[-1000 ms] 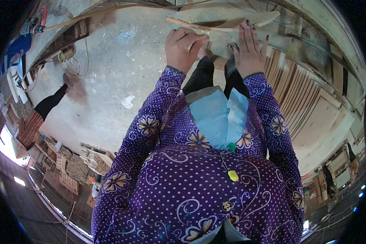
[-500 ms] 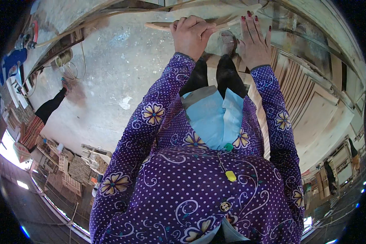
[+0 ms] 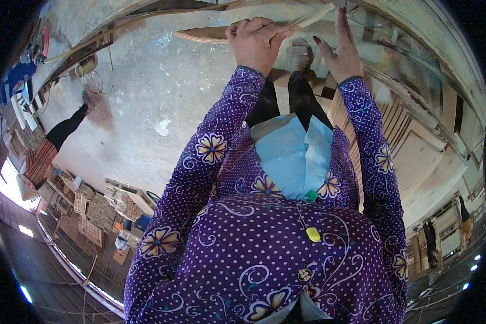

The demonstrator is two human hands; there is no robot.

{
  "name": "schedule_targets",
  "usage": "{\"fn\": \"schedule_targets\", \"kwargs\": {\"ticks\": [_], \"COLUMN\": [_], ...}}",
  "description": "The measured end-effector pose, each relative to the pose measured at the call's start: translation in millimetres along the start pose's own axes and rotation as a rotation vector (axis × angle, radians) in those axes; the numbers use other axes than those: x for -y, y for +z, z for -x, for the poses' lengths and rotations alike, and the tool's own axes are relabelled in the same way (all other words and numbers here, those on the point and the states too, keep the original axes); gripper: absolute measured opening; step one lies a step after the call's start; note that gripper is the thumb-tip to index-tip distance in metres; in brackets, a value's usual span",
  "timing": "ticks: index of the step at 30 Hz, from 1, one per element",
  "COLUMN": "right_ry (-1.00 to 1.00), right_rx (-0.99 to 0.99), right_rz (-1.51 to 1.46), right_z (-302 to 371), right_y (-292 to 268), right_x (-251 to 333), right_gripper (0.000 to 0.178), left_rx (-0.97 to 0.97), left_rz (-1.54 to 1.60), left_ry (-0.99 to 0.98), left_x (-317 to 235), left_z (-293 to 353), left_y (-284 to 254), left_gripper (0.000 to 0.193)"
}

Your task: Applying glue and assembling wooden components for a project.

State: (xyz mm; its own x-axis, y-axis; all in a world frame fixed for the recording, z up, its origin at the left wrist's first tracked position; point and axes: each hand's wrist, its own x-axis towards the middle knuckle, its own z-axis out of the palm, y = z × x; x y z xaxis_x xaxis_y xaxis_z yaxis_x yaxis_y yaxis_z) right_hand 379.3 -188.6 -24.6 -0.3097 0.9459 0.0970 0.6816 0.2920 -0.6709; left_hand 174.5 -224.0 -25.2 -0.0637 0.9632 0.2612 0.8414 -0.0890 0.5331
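Observation:
A thin, curved piece of wood [image 3: 202, 34] with a tapered end spans the top of the view. My left hand [image 3: 257, 43] is closed round its middle, fingers curled over the top. The pale far end of the wood reaches up to the right, close to my right hand [image 3: 341, 51]. That hand is open, its fingers stretched upward together and the thumb apart. Whether its fingers touch the wood's end, I cannot tell.
Slatted wooden panels [image 3: 397, 121] lie to my right. A worn grey floor [image 3: 140, 108] stretches left, where another person's dark-clad leg [image 3: 66, 131] shows. A blue machine [image 3: 17, 83] sits at the far left edge; stacked wood pieces [image 3: 125, 197] stand lower left.
The piece of wood has shifted left in view, with more of its tapered end showing. My right hand has turned edge-on and its fingers have drawn together. My left hand keeps its grip.

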Motion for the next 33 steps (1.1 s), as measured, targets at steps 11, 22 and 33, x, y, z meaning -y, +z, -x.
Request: {"fn": "schedule_targets", "kwargs": {"ticks": [11,22,33], "right_ry": [0.126,0.123,0.292], "right_rx": [0.226,0.275,0.411], "right_rz": [-0.075,0.062,0.138], "right_z": [-7,-13,-14], "right_y": [2,-8,-13], "right_x": [22,31,32], "right_gripper": [0.09,0.092,0.095], "left_rx": [-0.041,0.138,0.22], "left_rz": [-0.004,-0.306,-0.272], "left_ry": [-0.049,0.283,0.367], "left_x": [15,18,22], "left_z": [17,19,8], "left_y": [-21,-39,-35], "left_gripper": [0.015,0.043,0.042]}}
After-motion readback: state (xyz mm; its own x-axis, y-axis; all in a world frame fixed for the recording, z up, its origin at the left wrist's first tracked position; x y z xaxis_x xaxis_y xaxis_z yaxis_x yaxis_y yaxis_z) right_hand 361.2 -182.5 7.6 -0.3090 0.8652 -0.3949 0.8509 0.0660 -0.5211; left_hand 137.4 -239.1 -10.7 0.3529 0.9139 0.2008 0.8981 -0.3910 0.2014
